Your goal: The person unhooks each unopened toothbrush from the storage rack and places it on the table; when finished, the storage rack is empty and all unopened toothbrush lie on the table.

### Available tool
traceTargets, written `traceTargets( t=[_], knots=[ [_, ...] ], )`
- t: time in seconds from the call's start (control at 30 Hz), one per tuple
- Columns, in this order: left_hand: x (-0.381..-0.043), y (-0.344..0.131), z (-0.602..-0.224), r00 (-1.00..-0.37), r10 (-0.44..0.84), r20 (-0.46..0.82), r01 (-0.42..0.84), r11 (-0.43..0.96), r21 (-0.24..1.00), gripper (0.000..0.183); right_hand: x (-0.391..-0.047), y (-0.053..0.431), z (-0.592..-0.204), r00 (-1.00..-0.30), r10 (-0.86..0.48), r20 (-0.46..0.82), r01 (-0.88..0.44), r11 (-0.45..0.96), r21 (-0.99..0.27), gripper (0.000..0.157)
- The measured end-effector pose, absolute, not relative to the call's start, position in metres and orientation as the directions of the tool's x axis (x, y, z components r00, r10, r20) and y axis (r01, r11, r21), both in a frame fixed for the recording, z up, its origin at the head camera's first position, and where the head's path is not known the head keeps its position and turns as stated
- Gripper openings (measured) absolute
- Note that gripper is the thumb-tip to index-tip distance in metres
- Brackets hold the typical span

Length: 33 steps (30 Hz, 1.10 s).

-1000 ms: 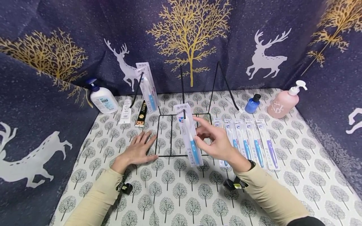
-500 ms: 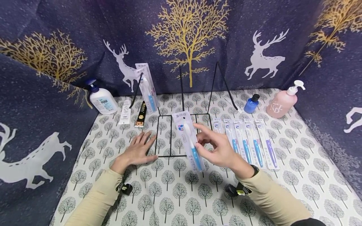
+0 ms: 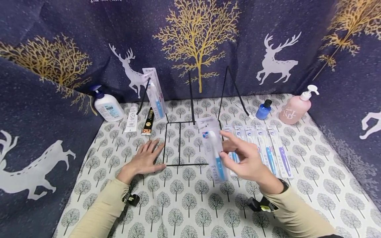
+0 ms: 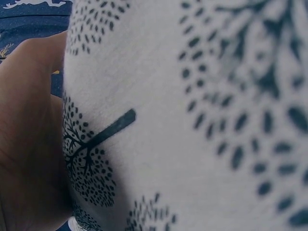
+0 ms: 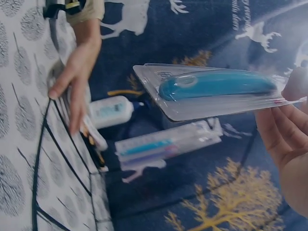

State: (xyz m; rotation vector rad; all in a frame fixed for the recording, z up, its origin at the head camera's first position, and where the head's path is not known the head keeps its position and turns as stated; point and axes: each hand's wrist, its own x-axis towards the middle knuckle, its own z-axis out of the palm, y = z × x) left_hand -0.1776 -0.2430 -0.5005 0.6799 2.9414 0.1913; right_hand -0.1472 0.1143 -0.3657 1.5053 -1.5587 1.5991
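Observation:
My right hand [image 3: 242,157] pinches a packaged toothbrush [image 3: 215,152] by the edge of its clear blister pack, thumb against fingers. The brush has a blue handle and white head; the pack hangs nearly upright, apart from the rack's middle hook. In the right wrist view, the blue handle [image 5: 216,85] shows through the plastic. Flat on the cloth, fingers spread, my left hand [image 3: 144,158] rests at the left edge of the black wire rack [image 3: 180,145]. Other packaged toothbrushes [image 3: 156,94] hang on the rack's left hook. The left wrist view shows mostly cloth and part of the hand.
Several packaged toothbrushes [image 3: 279,152] lie in a row at right. Behind them stand a blue bottle [image 3: 263,110] and a pink pump bottle [image 3: 296,109]. At left are a white pump bottle [image 3: 108,107], a white tube [image 3: 132,118] and a black tube [image 3: 148,121].
The packaged toothbrush came off the middle hook toward me, then moved right with my right hand. My left hand has stayed in place.

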Motion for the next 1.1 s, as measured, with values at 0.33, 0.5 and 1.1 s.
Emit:
traceTargets(
  t=[0.33, 0.5, 1.1],
  knots=[
    [-0.178, -0.245, -0.5, -0.893, 0.445, -0.068, 0.434, 0.891, 0.134, 0.09, -0.139, 0.156, -0.347, -0.378, -0.201, 0.904, -0.864, -0.273, -0.422, 0.047],
    [-0.177, -0.244, -0.498, -0.892, 0.447, -0.074, 0.436, 0.891, 0.129, 0.089, -0.142, 0.179, -0.345, -0.461, -0.12, 0.879, -0.847, -0.234, -0.477, 0.046],
    [-0.176, -0.241, -0.496, -0.891, 0.446, -0.081, 0.433, 0.891, 0.138, 0.088, -0.166, 0.269, -0.369, -0.677, 0.044, 0.735, -0.728, -0.186, -0.66, 0.046]
  ],
)
